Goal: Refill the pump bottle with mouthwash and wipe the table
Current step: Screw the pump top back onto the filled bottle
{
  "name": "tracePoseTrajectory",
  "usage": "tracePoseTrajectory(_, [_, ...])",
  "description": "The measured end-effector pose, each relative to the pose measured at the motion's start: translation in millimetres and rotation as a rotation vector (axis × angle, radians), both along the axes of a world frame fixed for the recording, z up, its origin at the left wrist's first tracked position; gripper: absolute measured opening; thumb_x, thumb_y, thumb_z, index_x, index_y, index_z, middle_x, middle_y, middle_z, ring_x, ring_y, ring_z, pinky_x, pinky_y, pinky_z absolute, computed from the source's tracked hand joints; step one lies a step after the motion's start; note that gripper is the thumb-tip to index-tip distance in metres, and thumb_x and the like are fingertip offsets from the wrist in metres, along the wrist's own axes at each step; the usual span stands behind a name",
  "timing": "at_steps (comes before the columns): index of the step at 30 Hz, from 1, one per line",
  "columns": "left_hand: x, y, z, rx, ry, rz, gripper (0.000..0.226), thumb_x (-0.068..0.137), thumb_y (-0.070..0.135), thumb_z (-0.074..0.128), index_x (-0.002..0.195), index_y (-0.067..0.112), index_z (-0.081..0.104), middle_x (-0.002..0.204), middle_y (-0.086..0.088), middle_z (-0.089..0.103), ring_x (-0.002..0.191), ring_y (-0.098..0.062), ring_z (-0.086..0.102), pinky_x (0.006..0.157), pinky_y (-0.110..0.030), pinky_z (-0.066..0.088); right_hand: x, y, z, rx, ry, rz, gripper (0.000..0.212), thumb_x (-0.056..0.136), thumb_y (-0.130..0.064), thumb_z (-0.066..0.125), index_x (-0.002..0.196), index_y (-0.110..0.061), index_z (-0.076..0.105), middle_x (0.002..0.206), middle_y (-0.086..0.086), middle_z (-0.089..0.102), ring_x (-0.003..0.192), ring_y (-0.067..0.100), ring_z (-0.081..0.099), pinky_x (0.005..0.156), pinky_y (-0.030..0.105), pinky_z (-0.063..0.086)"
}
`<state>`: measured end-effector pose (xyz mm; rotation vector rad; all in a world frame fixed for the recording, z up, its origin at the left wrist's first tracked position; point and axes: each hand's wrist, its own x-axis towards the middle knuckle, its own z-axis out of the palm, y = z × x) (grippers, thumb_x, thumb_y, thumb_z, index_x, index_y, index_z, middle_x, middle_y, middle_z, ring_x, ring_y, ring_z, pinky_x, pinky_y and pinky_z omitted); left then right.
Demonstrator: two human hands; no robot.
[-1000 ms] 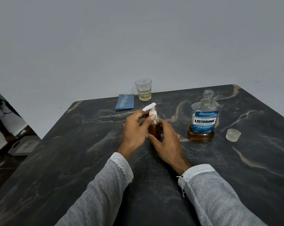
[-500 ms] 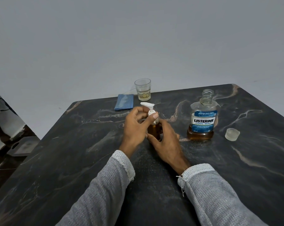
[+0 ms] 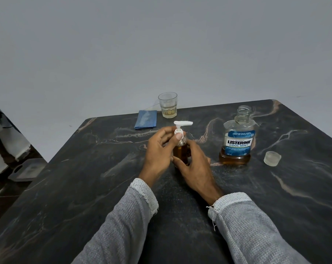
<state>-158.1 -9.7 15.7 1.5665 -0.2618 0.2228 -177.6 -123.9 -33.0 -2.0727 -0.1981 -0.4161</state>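
A small pump bottle (image 3: 181, 152) filled with amber liquid stands upright on the dark marble table (image 3: 85, 187) near its middle. Its white pump head (image 3: 182, 123) points right. My left hand (image 3: 158, 152) pinches the white collar under the pump head with thumb and fingers. My right hand (image 3: 194, 166) wraps round the bottle's lower body and steadies it. To the right stands the Listerine mouthwash bottle (image 3: 237, 141), uncapped, with a low level of amber liquid. Its clear cap (image 3: 272, 158) lies on the table further right.
A folded blue cloth (image 3: 146, 119) lies at the table's far edge, and a glass (image 3: 168, 105) with a little pale liquid stands beside it. Off the table's left edge, dark clutter and a grey tray (image 3: 26, 169) sit on the floor.
The pump head has turned: it pointed up-right, then left, and now points right. My left hand has twisted at the collar while my right hand stayed on the bottle.
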Motion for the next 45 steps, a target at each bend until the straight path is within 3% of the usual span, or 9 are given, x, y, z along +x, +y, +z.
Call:
tracePoseTrajectory(3, [0, 6, -3, 0.077, -0.026, -0.032, 0.024, 0.095, 0.021, 0.056, 0.117, 0.014, 0.065, 0.11, 0.002, 0.072, 0.105, -0.011, 0.067, 0.084, -0.027, 0.055, 1, 0, 0, -0.001, 0.001, 0.002, 0.058, 0.082, -0.045, 0.069, 0.132, -0.031, 0.042, 0.126, -0.006, 0.055, 0.117, 0.013, 0.051, 0.098, 0.05, 0.044])
tracePoseTrajectory(6, [-3, 4, -2, 0.059, -0.008, -0.029, 0.025, 0.091, 0.026, 0.064, 0.115, 0.018, 0.064, 0.107, 0.004, 0.073, 0.103, -0.008, 0.067, 0.081, -0.022, 0.054, 0, 1, -1, -0.003, 0.003, -0.009, 0.057, 0.081, -0.046, 0.068, 0.131, -0.031, 0.042, 0.125, -0.007, 0.055, 0.116, 0.013, 0.052, 0.098, 0.05, 0.043])
tracePoseTrajectory(12, [1, 1, 5, 0.047, -0.003, -0.011, 0.02, 0.086, 0.013, 0.07, 0.106, 0.008, 0.068, 0.1, -0.003, 0.074, 0.096, -0.01, 0.069, 0.083, -0.022, 0.054, 0, 1, -2, -0.007, -0.004, -0.024, 0.055, 0.082, -0.046, 0.067, 0.129, -0.031, 0.044, 0.122, -0.007, 0.057, 0.112, 0.013, 0.054, 0.096, 0.051, 0.044])
tracePoseTrajectory(21, [12, 17, 12, 0.141, -0.055, -0.257, 0.021, 0.092, 0.007, 0.058, 0.112, 0.009, 0.066, 0.105, -0.002, 0.074, 0.104, -0.016, 0.068, 0.087, -0.024, 0.053, 0, 2, 0, -0.027, -0.023, -0.024, 0.048, 0.086, -0.045, 0.064, 0.128, -0.033, 0.043, 0.121, -0.009, 0.056, 0.112, 0.013, 0.054, 0.095, 0.051, 0.044])
tracePoseTrajectory(25, [7, 10, 5, 0.129, -0.045, -0.09, 0.02, 0.087, 0.018, 0.068, 0.107, 0.013, 0.072, 0.103, -0.001, 0.075, 0.101, -0.014, 0.069, 0.09, -0.031, 0.054, -1, 1, -1, -0.027, -0.008, -0.021, 0.049, 0.087, -0.045, 0.063, 0.129, -0.032, 0.043, 0.122, -0.007, 0.057, 0.113, 0.014, 0.054, 0.095, 0.051, 0.044])
tracePoseTrajectory(29, [3, 5, 1, 0.188, -0.068, 0.083, 0.014, 0.08, 0.031, 0.076, 0.092, 0.024, 0.075, 0.088, 0.01, 0.075, 0.084, -0.006, 0.071, 0.071, -0.022, 0.057, -2, 2, -1, -0.036, 0.005, -0.036, 0.047, 0.087, -0.043, 0.064, 0.128, -0.029, 0.046, 0.121, -0.005, 0.058, 0.112, 0.015, 0.055, 0.097, 0.051, 0.043])
tracePoseTrajectory(31, [2, 4, 0, 0.22, -0.088, 0.114, 0.016, 0.081, 0.033, 0.075, 0.094, 0.024, 0.075, 0.09, 0.011, 0.075, 0.087, -0.005, 0.069, 0.079, -0.027, 0.056, -1, 2, 0, -0.042, 0.01, -0.04, 0.047, 0.087, -0.042, 0.065, 0.128, -0.029, 0.046, 0.121, -0.005, 0.059, 0.112, 0.015, 0.056, 0.098, 0.051, 0.042])
tracePoseTrajectory(34, [1, 1, 1, 0.226, -0.088, 0.123, 0.02, 0.079, 0.033, 0.076, 0.096, 0.024, 0.074, 0.094, 0.012, 0.074, 0.094, -0.005, 0.068, 0.087, -0.034, 0.054, -2, 2, 1, -0.025, 0.016, -0.024, 0.049, 0.087, -0.039, 0.065, 0.13, -0.027, 0.045, 0.123, -0.004, 0.058, 0.114, 0.016, 0.055, 0.097, 0.051, 0.044])
tracePoseTrajectory(45, [8, 5, 3, 0.268, -0.093, 0.02, 0.02, 0.088, 0.026, 0.067, 0.104, 0.016, 0.074, 0.097, 0.009, 0.074, 0.095, -0.003, 0.068, 0.085, -0.024, 0.052, -2, 2, 3, -0.005, 0.0, -0.011, 0.047, 0.087, -0.039, 0.065, 0.128, -0.023, 0.048, 0.119, -0.003, 0.06, 0.111, 0.017, 0.057, 0.093, 0.051, 0.047])
